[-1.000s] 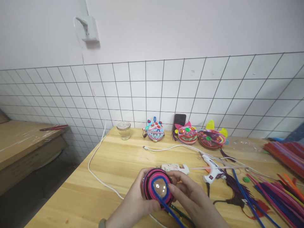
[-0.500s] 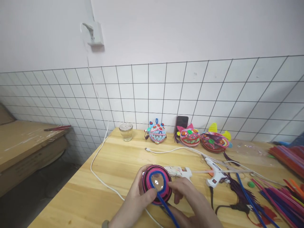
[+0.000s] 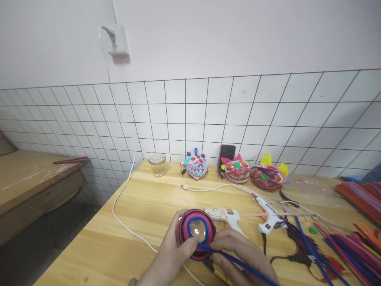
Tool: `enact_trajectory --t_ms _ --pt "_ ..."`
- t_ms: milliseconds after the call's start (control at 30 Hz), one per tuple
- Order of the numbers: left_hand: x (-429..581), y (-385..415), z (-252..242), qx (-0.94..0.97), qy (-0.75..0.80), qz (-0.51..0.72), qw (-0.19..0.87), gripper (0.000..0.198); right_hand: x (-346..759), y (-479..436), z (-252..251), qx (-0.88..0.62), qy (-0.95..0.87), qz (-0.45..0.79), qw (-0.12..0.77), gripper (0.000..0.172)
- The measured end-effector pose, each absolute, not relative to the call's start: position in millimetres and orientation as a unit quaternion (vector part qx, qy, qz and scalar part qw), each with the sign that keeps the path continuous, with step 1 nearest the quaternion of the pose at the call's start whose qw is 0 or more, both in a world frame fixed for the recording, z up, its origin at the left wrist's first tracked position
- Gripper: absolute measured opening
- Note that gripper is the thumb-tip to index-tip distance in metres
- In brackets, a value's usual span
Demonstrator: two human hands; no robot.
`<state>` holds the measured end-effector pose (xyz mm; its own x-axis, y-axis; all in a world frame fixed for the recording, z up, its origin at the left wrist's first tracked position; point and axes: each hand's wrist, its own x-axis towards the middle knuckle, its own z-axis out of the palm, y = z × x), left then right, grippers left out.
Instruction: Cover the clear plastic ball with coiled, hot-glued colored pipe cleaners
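Note:
A round piece ringed with black, pink and blue coils, its clear shiny centre exposed, is gripped in my left hand. My left thumb presses on the blue ring near its lower edge. From that spot a blue pipe cleaner runs off to the lower right. The fingers of my right hand pinch this strand close to the round piece. Just behind the hands lies a white glue gun. Something yellow and black shows partly under my right hand; I cannot make out what it is.
Decorated round pouches stand along the wall, with a phone behind them. A glass cup is at the back left. A second glue gun, white cables and bundled pipe cleaners lie about the wooden table.
My right hand has closed on the blue pipe cleaner. The strand has swung to the right and now slants more flatly. My left hand keeps its hold on the round piece.

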<state>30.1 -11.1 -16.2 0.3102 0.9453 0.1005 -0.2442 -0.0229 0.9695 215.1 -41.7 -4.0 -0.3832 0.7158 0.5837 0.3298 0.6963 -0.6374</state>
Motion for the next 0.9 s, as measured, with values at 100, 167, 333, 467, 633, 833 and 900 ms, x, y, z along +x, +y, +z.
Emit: enact_trajectory --t_ms 100,167,333,467,633,833,900 --pt "29.5 -10.5 -15.5 0.541 0.337 0.480 0.603 0.045 214.1 -41.8 -4.3 -0.343 -0.793 0.237 0.445 0.024" --pt "29.4 -10.7 -15.6 0.544 0.340 0.476 0.602 0.044 212.9 -42.2 -2.7 -0.352 -0.781 0.251 0.450 0.021" --pt "29.9 -10.5 -19.5 0.538 0.341 0.487 0.597 0.043 208.4 -43.1 0.8 -0.355 -0.775 0.255 0.457 0.019" --pt "22.6 -1.0 -29.4 0.516 0.367 0.522 0.571 0.042 209.5 -40.0 -0.8 -0.356 -0.801 0.230 0.423 0.022" --pt "6.2 17.6 -41.2 0.465 0.396 0.586 0.533 0.053 251.8 -20.1 4.0 -0.588 -0.716 0.202 0.319 0.020" --pt "1.8 17.3 -32.2 0.443 0.360 0.609 0.551 0.068 305.5 4.1 -17.4 -0.705 -0.637 0.217 0.225 0.036" --pt "2.0 14.8 -29.2 0.443 0.354 0.603 0.560 0.072 304.8 7.8 -33.1 -0.711 -0.624 0.255 0.201 0.047"
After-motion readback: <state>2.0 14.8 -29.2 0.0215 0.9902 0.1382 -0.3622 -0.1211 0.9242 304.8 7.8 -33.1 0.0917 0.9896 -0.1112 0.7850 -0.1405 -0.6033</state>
